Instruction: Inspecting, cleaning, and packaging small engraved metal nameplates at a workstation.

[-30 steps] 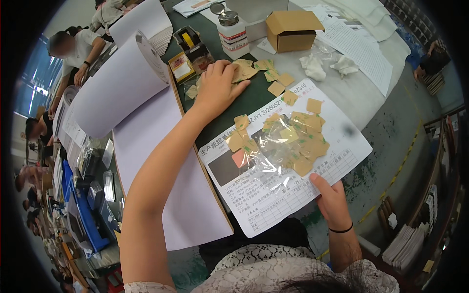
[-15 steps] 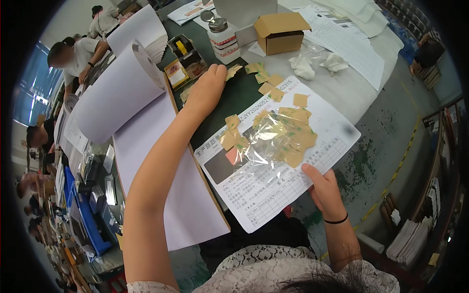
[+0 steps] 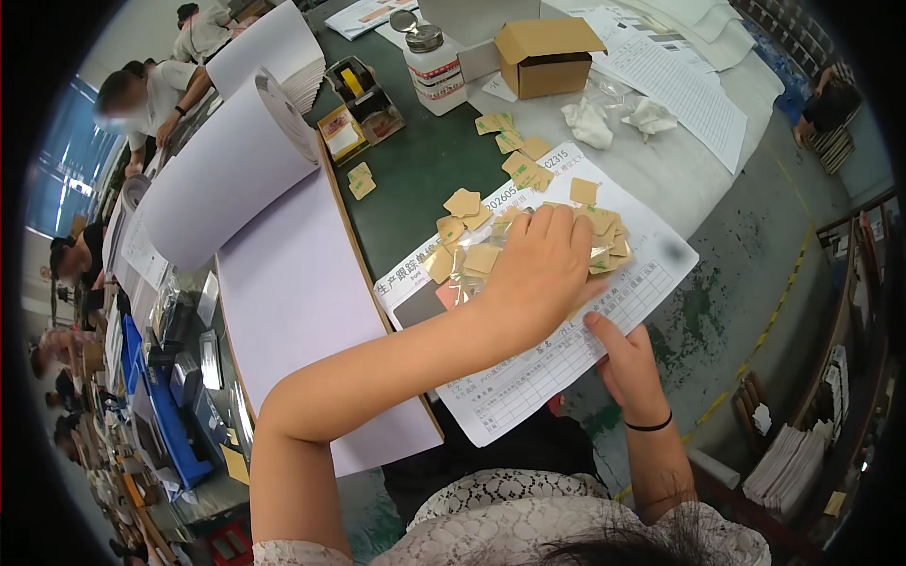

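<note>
Status: gathering looks mostly done, judging by the layout. The bulk of the tan green-printed squares (image 3: 604, 224) sit loose and overlapping on the printed form sheet (image 3: 651, 274), mid-sheet and toward its far-left edge, with clear film (image 3: 460, 288) among them. One single square (image 3: 583, 191) sits apart near the sheet's far corner.

Left over: a pair of squares (image 3: 360, 179) on the green tabletop (image 3: 415, 156), just beside the long edge of the brown board (image 3: 354, 222) under the white paper. Also a small group (image 3: 510, 141) off the sheet's far corner, its nearest pieces at or over the sheet edge; can't tell which. A few more (image 3: 462, 203) straddle the far-left edge, not fully on.

Hands: right hand (image 3: 630, 373) grips the sheet at its near-right edge, thumb on top, fingers underneath. Left hand (image 3: 543, 259) is over mid-sheet, fingers curled down into the pile; can't tell whether it's pinching any squares or has let go, fingertips hidden.

Sheet's near corner sticks out past the tabletop, above the lap. No neat stack visible, so any sorting or squaring-up would be undone.
</note>
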Motion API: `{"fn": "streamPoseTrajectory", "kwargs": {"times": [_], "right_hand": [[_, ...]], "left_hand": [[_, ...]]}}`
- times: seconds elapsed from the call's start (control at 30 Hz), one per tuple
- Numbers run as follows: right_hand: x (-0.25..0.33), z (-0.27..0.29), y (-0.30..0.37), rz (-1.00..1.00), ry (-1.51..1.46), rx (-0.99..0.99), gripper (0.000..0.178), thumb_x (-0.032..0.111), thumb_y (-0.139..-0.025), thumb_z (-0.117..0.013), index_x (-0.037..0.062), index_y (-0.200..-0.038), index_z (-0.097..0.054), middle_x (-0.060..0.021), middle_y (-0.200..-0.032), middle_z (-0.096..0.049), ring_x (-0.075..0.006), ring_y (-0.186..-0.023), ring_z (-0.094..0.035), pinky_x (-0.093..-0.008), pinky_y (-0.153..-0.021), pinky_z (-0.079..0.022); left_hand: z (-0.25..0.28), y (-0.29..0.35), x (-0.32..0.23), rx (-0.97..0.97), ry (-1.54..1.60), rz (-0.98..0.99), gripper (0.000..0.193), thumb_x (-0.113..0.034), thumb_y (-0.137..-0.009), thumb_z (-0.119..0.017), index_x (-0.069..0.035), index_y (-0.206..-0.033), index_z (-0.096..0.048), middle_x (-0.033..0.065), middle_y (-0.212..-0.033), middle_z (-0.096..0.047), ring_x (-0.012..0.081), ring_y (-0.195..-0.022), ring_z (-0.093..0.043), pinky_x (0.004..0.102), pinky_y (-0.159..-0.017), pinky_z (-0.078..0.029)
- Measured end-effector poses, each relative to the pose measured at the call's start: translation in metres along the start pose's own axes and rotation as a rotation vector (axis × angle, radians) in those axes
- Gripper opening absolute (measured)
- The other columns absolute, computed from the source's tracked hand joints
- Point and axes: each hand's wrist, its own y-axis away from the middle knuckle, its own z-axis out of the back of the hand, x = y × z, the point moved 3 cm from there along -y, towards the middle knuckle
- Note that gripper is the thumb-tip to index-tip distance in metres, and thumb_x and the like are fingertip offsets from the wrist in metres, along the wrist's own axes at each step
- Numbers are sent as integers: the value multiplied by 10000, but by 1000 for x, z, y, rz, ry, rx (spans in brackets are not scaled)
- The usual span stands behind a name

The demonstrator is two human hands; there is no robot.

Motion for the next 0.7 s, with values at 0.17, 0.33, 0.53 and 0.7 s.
{"fn": "streamPoseTrajectory", "kwargs": {"times": [0.17, 0.33, 0.53, 0.7], "right_hand": [[-4, 5, 0, 33, 7, 19, 374, 54, -947, -538, -79, -1285, -447, -130, -1221, -566, -195, -1099, -575, -328, -924, -479], [3, 4, 2, -44, 22, -23, 388, 53, -944, -553, -76, -1292, -440, -126, -1229, -562, -192, -1085, -585, -323, -903, -496], [2, -3, 4, -31, 4, -13, 344, 50, -947, -560, -76, -1256, -478, -109, -1178, -587, -146, -1016, -597, -270, -819, -504], [-1, 0, 1, -20, 1, -24, 360, 49, -947, -560, -78, -1269, -465, -104, -1191, -574, -148, -1047, -581, -279, -849, -495]], "left_hand": [[12, 12, -4, -137, 136, -44, 646, -298, -787, -746, 43, -1259, -465, 239, -1225, -487, 413, -1176, -446, 457, -990, -384], [59, 12, 60, -217, 70, 43, 452, -130, -840, -691, 4, -1237, -521, 187, -1218, -550, 353, -1144, -529, 399, -981, -427], [78, 61, 182, -40, -534, 369, 229, -149, -866, -629, 22, -985, -534, 192, -952, -609, 368, -936, -586, 436, -804, -468], [77, 66, 187, -162, -364, 326, 177, -103, -878, -606, 22, -1003, -609, 204, -977, -622, 360, -959, -591, 418, -818, -477]]}}
